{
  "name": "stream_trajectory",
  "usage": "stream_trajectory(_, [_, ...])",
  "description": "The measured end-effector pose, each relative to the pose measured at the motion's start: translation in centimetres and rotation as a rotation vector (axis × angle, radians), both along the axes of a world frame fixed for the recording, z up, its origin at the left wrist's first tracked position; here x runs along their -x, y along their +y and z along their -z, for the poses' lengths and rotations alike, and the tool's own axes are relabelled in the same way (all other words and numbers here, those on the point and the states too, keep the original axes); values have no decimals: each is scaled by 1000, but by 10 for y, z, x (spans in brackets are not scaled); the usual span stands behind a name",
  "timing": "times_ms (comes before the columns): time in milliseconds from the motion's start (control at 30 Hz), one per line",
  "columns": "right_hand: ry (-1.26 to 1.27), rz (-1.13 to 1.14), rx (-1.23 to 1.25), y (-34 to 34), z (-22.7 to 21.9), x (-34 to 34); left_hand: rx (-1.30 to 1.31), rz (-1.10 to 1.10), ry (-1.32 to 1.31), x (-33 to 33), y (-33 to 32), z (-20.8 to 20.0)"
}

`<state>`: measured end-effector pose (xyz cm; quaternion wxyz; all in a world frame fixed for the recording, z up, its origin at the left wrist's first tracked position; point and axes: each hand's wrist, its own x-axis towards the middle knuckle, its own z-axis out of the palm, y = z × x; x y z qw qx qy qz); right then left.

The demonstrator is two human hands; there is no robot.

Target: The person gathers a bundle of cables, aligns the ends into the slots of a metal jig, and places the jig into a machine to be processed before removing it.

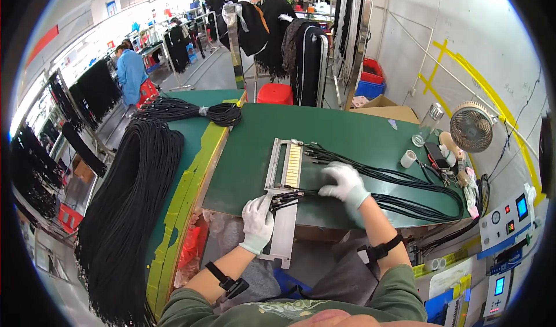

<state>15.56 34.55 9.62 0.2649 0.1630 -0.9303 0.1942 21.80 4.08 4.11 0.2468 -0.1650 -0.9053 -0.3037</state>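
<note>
My left hand (258,224), in a white glove, is closed at the ends of a bunch of black cables (288,197). These ends lie across the lower part of a long silver metal fixture (284,228). The fixture's upper part carries a row of cream-coloured blocks (293,166) beside a slotted frame. Just right of the fixture, my gloved right hand (346,183) hovers over the cables, thumb and fingers apart; slight motion blur softens it. More black cables (382,173) run right from the fixture's top and loop back near the table's right end.
A thick heap of black cables (130,182) hangs over the left table, and a tied bundle (202,111) lies behind it. At the right stand a fan (471,127), a glass bottle (428,124), a white cup (408,158) and a control box (503,220). A person (131,75) stands far left.
</note>
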Motion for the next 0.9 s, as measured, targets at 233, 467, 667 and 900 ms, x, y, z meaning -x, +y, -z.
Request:
stream_trajectory(233, [-428,-164,-174,-49,6,-9,-4,18,30,-6,2,-6])
stream_trajectory(467, [-717,-107,258,-33,-2,10,1,-12,-11,-9,1,-1])
stream_trajectory(667, [-613,-9,191,-26,15,23,9,10,13,-8,3,-4])
stream_trajectory(900, [-206,-27,93,-20,29,33,19,21,50,-7,6,-6])
